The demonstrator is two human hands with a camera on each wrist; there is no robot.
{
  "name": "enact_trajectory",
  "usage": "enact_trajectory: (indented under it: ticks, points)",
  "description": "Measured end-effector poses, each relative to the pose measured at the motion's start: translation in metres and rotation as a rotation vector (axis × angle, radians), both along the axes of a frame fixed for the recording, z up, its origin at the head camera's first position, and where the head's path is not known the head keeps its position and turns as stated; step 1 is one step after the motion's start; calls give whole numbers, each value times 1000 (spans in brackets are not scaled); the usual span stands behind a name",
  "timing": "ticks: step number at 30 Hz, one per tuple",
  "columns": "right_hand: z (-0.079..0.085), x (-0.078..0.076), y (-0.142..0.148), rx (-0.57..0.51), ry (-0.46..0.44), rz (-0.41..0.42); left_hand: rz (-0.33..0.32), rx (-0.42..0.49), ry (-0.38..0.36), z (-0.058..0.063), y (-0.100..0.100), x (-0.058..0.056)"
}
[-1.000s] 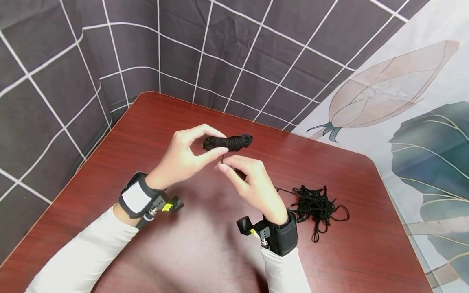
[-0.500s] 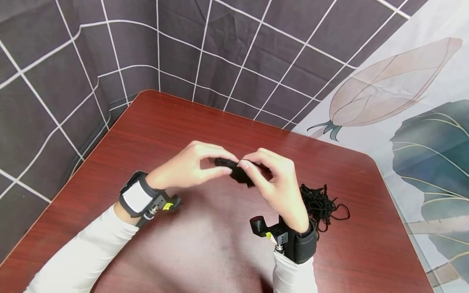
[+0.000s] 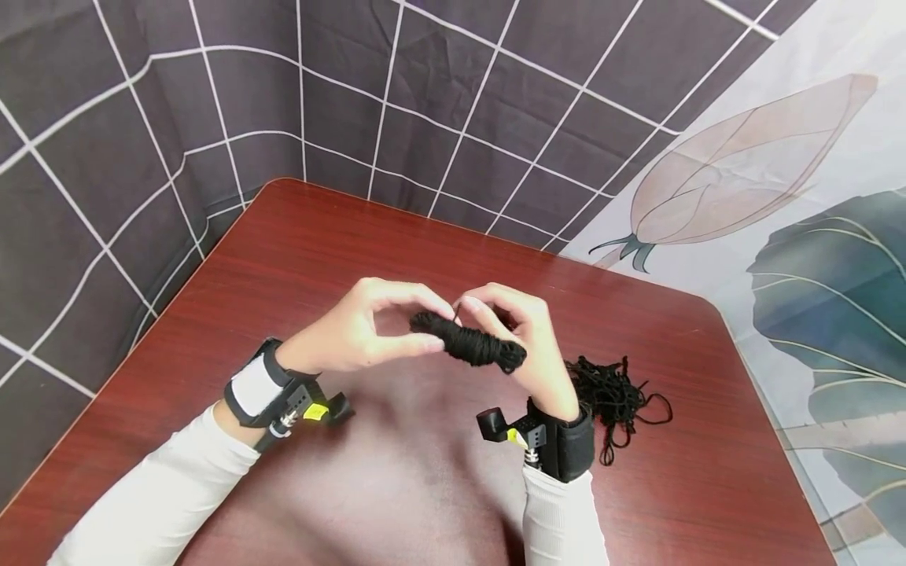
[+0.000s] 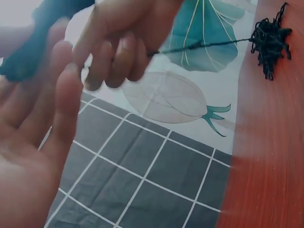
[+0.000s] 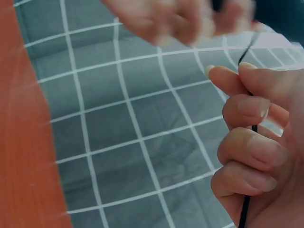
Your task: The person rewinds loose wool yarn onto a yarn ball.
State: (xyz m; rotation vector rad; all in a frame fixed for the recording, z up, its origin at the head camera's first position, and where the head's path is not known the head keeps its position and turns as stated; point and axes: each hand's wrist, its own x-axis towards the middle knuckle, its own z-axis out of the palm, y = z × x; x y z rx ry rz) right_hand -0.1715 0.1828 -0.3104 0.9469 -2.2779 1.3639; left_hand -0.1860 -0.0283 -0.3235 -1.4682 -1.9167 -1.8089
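Observation:
A wound bundle of black cord (image 3: 476,346) is held above the table between the thumb and fingers of my left hand (image 3: 361,326). Close by on its right, my right hand (image 3: 527,326) pinches the cord's running strand between thumb and forefinger. In the right wrist view the strand (image 5: 254,128) passes under the curled fingers of the right hand (image 5: 256,142). From that hand the strand (image 4: 213,44) stretches to a loose tangle of black cord (image 4: 270,42), seen in the left wrist view. The bundle looks blurred there.
The tangle (image 3: 616,397) lies on the red-brown table (image 3: 318,236), right of the right wrist. A dark grid-patterned cloth (image 3: 453,102) hangs behind the table. A leaf-printed cloth (image 3: 729,204) hangs along the right side. Each wrist wears a camera strap.
The bundle has come nearer and lower and tilted, its right end now down. The right hand moved right, then back slightly left, still pinching the strand. The left hand keeps its hold.

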Motion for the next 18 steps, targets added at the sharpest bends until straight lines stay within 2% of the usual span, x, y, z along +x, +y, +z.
enact_trajectory:
  ticks: [2,4,9,11,14,16,18]
  points:
    - [-6,-2,-5,23,-17,4,20,58,-44,1,1,0]
    - [-11,-3,-10,46,-23,1,69,101,-61,2,1,0]
    - [-15,-3,-20,139,-48,35,302,130,33,3,0,-4]
    - [-12,-1,-22,172,-56,63,382,124,66,3,-1,-6]
    - [-4,5,-21,199,-34,60,487,88,91,2,-3,-10]
    - [2,10,-20,208,1,44,533,55,91,1,-3,-12]
    - [8,15,-19,227,49,16,552,23,81,0,-4,-14]
